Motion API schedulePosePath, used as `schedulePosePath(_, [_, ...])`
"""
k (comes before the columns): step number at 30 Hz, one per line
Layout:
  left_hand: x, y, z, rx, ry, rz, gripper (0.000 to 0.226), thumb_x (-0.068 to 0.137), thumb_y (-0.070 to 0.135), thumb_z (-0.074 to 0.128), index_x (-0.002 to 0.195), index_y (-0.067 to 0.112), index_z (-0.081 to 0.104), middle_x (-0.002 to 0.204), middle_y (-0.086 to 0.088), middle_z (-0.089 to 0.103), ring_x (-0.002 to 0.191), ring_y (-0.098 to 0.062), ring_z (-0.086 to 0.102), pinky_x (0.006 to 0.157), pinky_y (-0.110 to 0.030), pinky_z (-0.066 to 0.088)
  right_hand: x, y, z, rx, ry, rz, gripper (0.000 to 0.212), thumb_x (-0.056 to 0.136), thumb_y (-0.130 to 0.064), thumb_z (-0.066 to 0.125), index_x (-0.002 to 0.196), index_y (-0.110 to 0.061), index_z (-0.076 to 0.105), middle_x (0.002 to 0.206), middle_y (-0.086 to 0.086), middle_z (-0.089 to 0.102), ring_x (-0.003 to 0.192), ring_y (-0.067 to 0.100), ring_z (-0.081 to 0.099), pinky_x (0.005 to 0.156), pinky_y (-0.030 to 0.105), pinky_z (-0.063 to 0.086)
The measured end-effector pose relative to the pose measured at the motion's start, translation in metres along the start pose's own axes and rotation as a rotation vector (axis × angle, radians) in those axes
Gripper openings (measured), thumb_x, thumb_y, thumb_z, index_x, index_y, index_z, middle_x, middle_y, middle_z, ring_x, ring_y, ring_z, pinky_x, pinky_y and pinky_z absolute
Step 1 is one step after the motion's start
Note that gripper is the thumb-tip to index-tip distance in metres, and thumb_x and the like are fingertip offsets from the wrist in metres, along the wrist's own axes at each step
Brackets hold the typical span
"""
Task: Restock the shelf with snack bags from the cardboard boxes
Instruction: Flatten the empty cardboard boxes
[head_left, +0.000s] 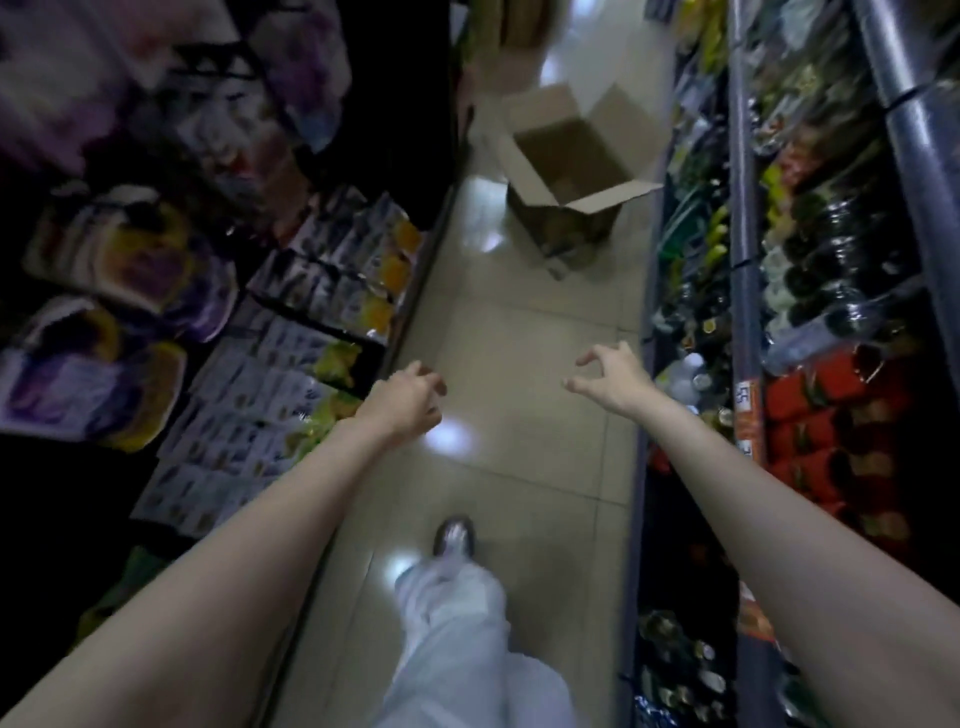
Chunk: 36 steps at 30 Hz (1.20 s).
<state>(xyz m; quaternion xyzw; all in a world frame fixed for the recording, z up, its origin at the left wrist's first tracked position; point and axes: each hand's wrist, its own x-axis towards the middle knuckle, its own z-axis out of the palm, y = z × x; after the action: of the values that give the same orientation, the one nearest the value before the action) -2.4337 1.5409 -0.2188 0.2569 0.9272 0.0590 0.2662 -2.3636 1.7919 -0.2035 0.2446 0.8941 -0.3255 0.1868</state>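
An open cardboard box (563, 156) stands on the aisle floor ahead, flaps up, its inside looking bare. My left hand (408, 397) reaches forward over the floor beside the left shelf, fingers loosely curled and holding nothing. My right hand (610, 376) is stretched out at the same height near the right shelf, fingers loosely bent and empty. Both hands are well short of the box. Snack bags (343, 270) in white and yellow packs fill the lower left shelf, with larger purple and yellow bags (130, 260) above them.
The narrow aisle has a glossy tiled floor (519, 322). The right shelf (748, 249) holds bottles, jars and red packs (831, 415). My leg in light trousers and a shoe (454, 538) steps forward. A second cardboard shape (519, 31) shows at the far end.
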Motion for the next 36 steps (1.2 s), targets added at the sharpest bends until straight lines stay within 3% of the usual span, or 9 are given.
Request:
schedulePosePath(5, [0.174, 0.004, -0.049, -0.092, 0.016, -0.139, 0.047, 0.091, 0.025, 0.057, 0.133, 0.010, 0.045, 0.133, -0.016, 0.044, 0.123, -0.033, 0.045, 0.098, -0.038, 0.039, 0.136, 0.015, -0.084, -0.021, 0.027, 0.019, 0.052, 0.084, -0.043, 0.064, 0.124, -0.013, 0.051, 0.142, 0.015, 0.027, 0.137, 0.036, 0.018, 0.110, 0.042, 0.024])
schedulePosePath(8, [0.305, 0.023, -0.090, -0.149, -0.001, -0.058, 0.054, 0.088, 0.023, 0.061, 0.136, 0.008, 0.041, 0.134, -0.018, 0.044, 0.124, -0.033, 0.044, 0.101, -0.039, 0.039, 0.242, 0.020, -0.131, -0.016, 0.116, 0.064, 0.053, 0.084, -0.046, 0.063, 0.124, -0.014, 0.051, 0.141, 0.013, 0.030, 0.136, 0.033, 0.019, 0.109, 0.042, 0.025])
schedulePosePath(12, [0.424, 0.056, -0.130, -0.213, -0.001, 0.049, 0.055, 0.085, 0.018, 0.064, 0.135, 0.011, 0.042, 0.133, -0.015, 0.046, 0.122, -0.031, 0.047, 0.101, -0.042, 0.040, 0.349, 0.017, -0.161, -0.003, 0.030, 0.116, 0.055, 0.084, -0.046, 0.063, 0.127, -0.015, 0.048, 0.141, 0.012, 0.029, 0.136, 0.033, 0.019, 0.108, 0.045, 0.027])
schedulePosePath(15, [0.489, 0.062, -0.151, -0.201, -0.001, -0.008, 0.056, 0.086, 0.021, 0.062, 0.137, 0.017, 0.039, 0.137, -0.009, 0.043, 0.125, -0.027, 0.044, 0.102, -0.041, 0.038, 0.417, 0.016, -0.174, 0.006, 0.009, 0.158, 0.055, 0.086, -0.042, 0.063, 0.131, -0.014, 0.045, 0.142, 0.012, 0.029, 0.135, 0.031, 0.021, 0.107, 0.044, 0.028])
schedulePosePath(22, [0.638, 0.022, -0.143, -0.128, -0.051, -0.205, 0.068, 0.087, 0.025, 0.062, 0.145, 0.017, 0.027, 0.141, -0.013, 0.038, 0.129, -0.032, 0.038, 0.103, -0.042, 0.033, 0.610, 0.031, -0.149, -0.032, -0.092, 0.261, 0.070, 0.083, -0.038, 0.067, 0.139, -0.013, 0.035, 0.146, 0.014, 0.027, 0.136, 0.034, 0.022, 0.111, 0.047, 0.027])
schedulePosePath(28, [0.778, -0.017, -0.108, -0.296, -0.051, -0.297, 0.071, 0.086, 0.022, 0.061, 0.146, 0.015, 0.024, 0.141, -0.014, 0.039, 0.129, -0.031, 0.038, 0.101, -0.037, 0.032, 0.803, 0.038, -0.102, -0.074, -0.203, 0.121, 0.086, 0.078, -0.034, 0.073, 0.146, -0.014, 0.023, 0.147, 0.014, 0.028, 0.138, 0.033, 0.021, 0.113, 0.046, 0.022])
schedulePosePath(34, [0.893, -0.021, -0.048, -0.560, -0.013, -0.387, 0.078, 0.083, 0.020, 0.066, 0.148, 0.020, 0.021, 0.142, -0.015, 0.033, 0.131, -0.031, 0.034, 0.107, -0.036, 0.030, 0.903, 0.074, -0.080, -0.572, -0.371, 0.050, 0.087, 0.089, -0.031, 0.059, 0.150, -0.021, -0.002, 0.156, 0.021, 0.002, 0.143, 0.041, 0.000, 0.114, 0.055, 0.004])
schedulePosePath(36, [0.917, -0.012, -0.032, -0.610, -0.018, -0.363, 0.080, 0.082, 0.020, 0.067, 0.148, 0.023, 0.021, 0.141, -0.015, 0.032, 0.130, -0.032, 0.035, 0.105, -0.033, 0.031, 0.908, 0.092, -0.077, -0.687, -0.371, 0.036, 0.087, 0.090, -0.024, 0.057, 0.150, -0.022, -0.006, 0.156, 0.020, -0.004, 0.142, 0.044, 0.000, 0.114, 0.055, 0.006])
